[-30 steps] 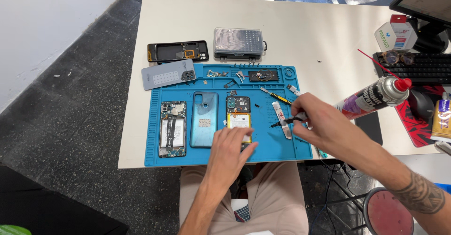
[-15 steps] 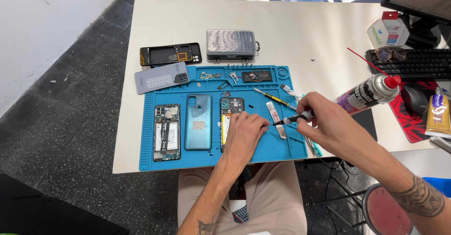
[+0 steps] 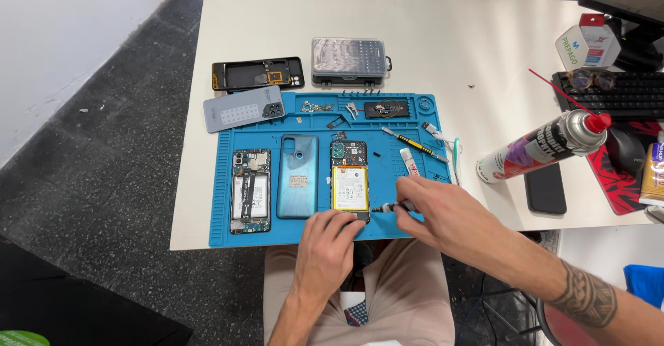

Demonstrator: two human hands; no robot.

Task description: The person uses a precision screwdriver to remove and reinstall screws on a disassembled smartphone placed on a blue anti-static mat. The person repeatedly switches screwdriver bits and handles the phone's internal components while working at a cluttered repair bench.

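An opened phone with a yellow battery [image 3: 350, 182] lies on the blue repair mat [image 3: 311, 232]. My left hand [image 3: 328, 242] rests on the mat's near edge, its fingertips pressing the bottom end of that phone. My right hand [image 3: 436, 211] grips a small screwdriver [image 3: 391, 207], whose tip points left at the phone's lower right corner. To the left lie a teal back cover [image 3: 298, 175] and another opened phone [image 3: 250, 189].
A spray can [image 3: 539, 145] lies at the right beside a dark phone [image 3: 544, 187]. A clear bit case [image 3: 348, 60], a black phone frame [image 3: 257, 74] and a grey cover [image 3: 243, 108] lie behind the mat. Small tools and screws fill the mat's top trays. A keyboard [image 3: 622, 93] is far right.
My right hand has come down and left with the screwdriver, to the phone's lower corner. My left hand has slid back from the battery to the phone's bottom edge.
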